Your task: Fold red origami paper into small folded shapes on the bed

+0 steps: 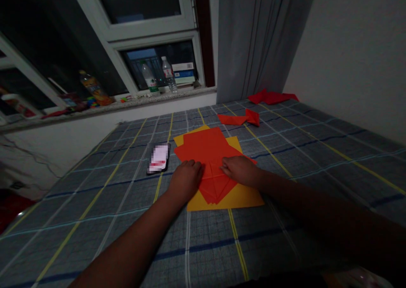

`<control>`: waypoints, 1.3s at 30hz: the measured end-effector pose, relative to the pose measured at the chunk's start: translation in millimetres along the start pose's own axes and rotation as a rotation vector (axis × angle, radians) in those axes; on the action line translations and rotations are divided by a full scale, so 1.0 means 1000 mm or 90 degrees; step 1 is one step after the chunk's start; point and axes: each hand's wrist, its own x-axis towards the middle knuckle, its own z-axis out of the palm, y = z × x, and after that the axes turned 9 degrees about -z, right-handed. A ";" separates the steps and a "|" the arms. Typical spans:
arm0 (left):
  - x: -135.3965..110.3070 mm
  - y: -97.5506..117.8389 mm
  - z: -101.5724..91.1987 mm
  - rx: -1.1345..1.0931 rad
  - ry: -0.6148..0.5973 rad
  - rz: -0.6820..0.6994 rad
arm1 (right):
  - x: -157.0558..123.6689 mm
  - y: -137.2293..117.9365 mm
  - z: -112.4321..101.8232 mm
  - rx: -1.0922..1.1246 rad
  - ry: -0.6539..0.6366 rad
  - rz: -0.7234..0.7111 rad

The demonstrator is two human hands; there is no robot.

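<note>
A sheet of orange-red origami paper (206,146) lies in front of me, with its near part folded and creased to a point. Under it are yellow paper sheets (242,197), whose edges stick out at several sides. My left hand (186,179) is closed, fingers curled at the left edge of the folded part. On the right side, my right hand (242,169) is closed too, with its curled fingers on the orange paper. The fingertips of both hands are partly hidden.
A phone (159,157) lies left of the papers on the plaid bedspread (127,220). Farther off are a folded orange paper piece (239,118) and red paper pieces (272,97). Plastic bottles (169,74) and stacked boxes (184,73) stand on the windowsill, beside a grey curtain (244,38).
</note>
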 end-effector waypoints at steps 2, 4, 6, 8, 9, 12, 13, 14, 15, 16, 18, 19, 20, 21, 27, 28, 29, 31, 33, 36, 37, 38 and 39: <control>-0.002 0.001 0.000 -0.053 0.002 0.034 | 0.001 0.000 0.002 -0.004 -0.006 0.004; -0.003 0.002 0.001 -0.096 -0.012 0.048 | 0.003 0.001 0.003 -0.007 -0.016 0.002; -0.003 0.003 0.004 -0.118 -0.022 0.052 | 0.004 0.001 0.002 -0.007 -0.024 0.005; -0.002 0.003 0.007 -0.123 -0.030 0.054 | 0.003 -0.001 -0.001 -0.006 -0.003 0.016; 0.000 0.004 0.009 -0.123 -0.032 0.051 | 0.002 -0.003 -0.003 -0.011 0.024 0.013; 0.003 0.004 0.012 -0.117 -0.032 0.039 | -0.004 -0.012 -0.008 -0.024 0.132 -0.067; 0.004 0.004 0.013 -0.116 -0.032 0.035 | -0.006 -0.016 -0.009 -0.021 0.151 -0.115; 0.005 0.005 0.013 -0.115 -0.033 0.032 | -0.009 -0.020 -0.008 -0.013 0.153 -0.164; 0.005 0.005 0.013 -0.114 -0.032 0.029 | -0.011 -0.023 -0.006 -0.001 0.143 -0.206; 0.005 0.005 0.013 -0.113 -0.028 0.028 | -0.012 -0.026 -0.004 0.010 0.129 -0.237; 0.004 0.003 0.012 -0.110 -0.016 0.032 | -0.014 -0.029 0.002 0.029 0.106 -0.260; 0.004 0.002 0.012 -0.108 -0.009 0.036 | -0.015 -0.029 0.004 0.036 0.101 -0.256; 0.004 -0.001 0.012 -0.105 -0.003 0.038 | -0.015 -0.029 0.005 0.043 0.098 -0.251; 0.004 -0.004 0.012 -0.101 -0.002 0.036 | -0.015 -0.028 0.006 0.049 0.096 -0.248; 0.007 -0.028 0.016 -0.147 -0.047 0.065 | -0.017 -0.019 0.006 0.056 0.079 -0.229; 0.008 -0.032 0.016 -0.165 -0.060 0.081 | -0.018 -0.018 0.006 0.058 0.071 -0.227; 0.009 -0.035 0.016 -0.181 -0.078 0.096 | -0.018 -0.017 0.005 0.062 0.063 -0.224; 0.011 -0.043 0.013 -0.207 -0.122 0.122 | -0.020 -0.016 0.005 0.069 0.050 -0.218; 0.012 -0.051 0.009 -0.230 -0.165 0.144 | -0.020 -0.015 0.003 0.075 0.042 -0.217; 0.011 -0.060 0.000 -0.257 -0.196 0.166 | -0.020 -0.015 0.002 0.079 0.036 -0.223; 0.010 -0.061 -0.004 -0.261 -0.202 0.173 | -0.020 -0.015 0.002 0.078 0.035 -0.226; 0.009 -0.060 -0.008 -0.260 -0.204 0.177 | -0.020 -0.015 0.002 0.077 0.035 -0.228; 0.008 -0.057 -0.013 -0.253 -0.196 0.177 | -0.019 -0.015 0.003 0.075 0.037 -0.232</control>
